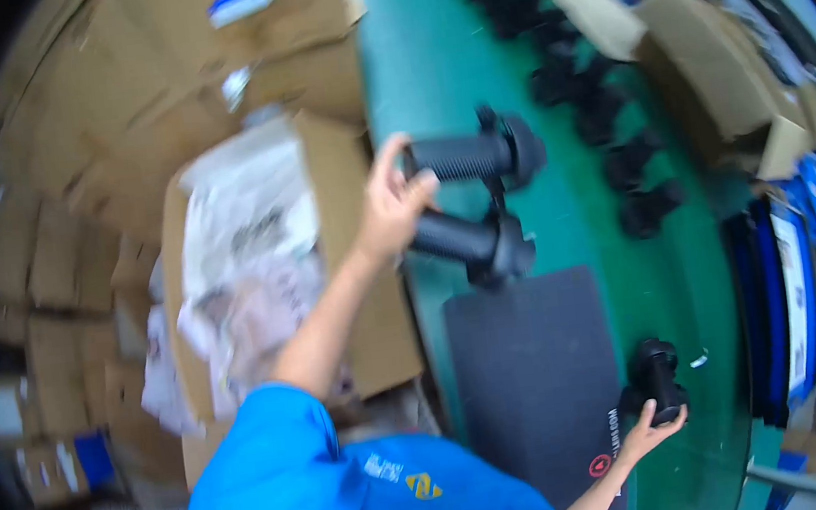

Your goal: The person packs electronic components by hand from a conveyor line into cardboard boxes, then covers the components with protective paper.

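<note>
My left hand [392, 201] is closed on the near end of a black ribbed cylindrical device [457, 158], with the thumb on its side. A second black ribbed device [472, 240] lies just below it, close to the fingers; whether the hand touches it I cannot tell. Both have a wider, rounded far end with a bracket-like part between them. At the lower right, my right hand [653, 434] has its fingers wrapped around the lower end of another black cylindrical device [658, 380], which stands over the green tabletop. The picture is slightly blurred by motion.
A dark grey mat [531, 362] lies on the green table [424, 42]. Several black devices [597, 102] line its far side. An open carton [353, 261] with white plastic wrapping [252, 212] stands left. Another carton [709, 69] and blue bins [770, 294] are at the right.
</note>
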A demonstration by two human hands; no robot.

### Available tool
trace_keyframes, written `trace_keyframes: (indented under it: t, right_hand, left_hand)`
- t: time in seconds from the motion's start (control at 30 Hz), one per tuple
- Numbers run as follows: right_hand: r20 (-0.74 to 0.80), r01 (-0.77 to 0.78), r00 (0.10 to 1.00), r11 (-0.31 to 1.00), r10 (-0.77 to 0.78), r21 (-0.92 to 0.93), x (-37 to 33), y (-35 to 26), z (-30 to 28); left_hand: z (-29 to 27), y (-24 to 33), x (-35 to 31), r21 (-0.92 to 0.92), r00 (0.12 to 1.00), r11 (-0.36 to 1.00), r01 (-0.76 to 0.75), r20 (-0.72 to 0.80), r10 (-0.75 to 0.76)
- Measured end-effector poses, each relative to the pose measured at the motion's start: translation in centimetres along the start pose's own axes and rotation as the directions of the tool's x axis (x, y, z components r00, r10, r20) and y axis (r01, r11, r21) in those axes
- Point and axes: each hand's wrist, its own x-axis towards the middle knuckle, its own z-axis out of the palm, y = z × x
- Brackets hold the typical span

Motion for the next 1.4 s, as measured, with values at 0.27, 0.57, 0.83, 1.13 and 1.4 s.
trace_keyframes:
  t: [0.27,0.57,0.83,1.13,1.4]
  right_hand:
    - [0.232,0.041,0.971,0.996,-0.060,0.084,6.3,2.8,2.7]
    - [0.218,-0.231,0.953,0.970,0.210,0.077,6.5,0.3,2.9]
    - [0.322,-0.239,0.939,0.906,0.124,0.349,4.0,-9.0,5.5]
    - [0.591,-0.023,0.086,0.591,-0.802,0.806,-16.9,-32.9,20.4]
    - [0.157,-0.104,-0.526,0.247,-0.836,0.963,-35.2,-39.1,28.5]
  left_hand:
    - [-24.1,1.3,-15.2,0.206,0.808,0.936,0.286,-0.577,-0.120]
    - [-26.5,-7.6,-29.6,-0.089,0.640,0.744,0.662,-0.450,-0.623]
    - [-28.2,-4.7,-30.0,0.804,0.886,0.381,0.456,-0.369,-0.282]
    - [-31.7,1.7,-31.9,-0.156,0.508,0.747,0.646,-0.643,-0.574]
    - [-36.1,5.1,-35.9,0.622,0.784,0.540,0.567,-0.609,-0.123]
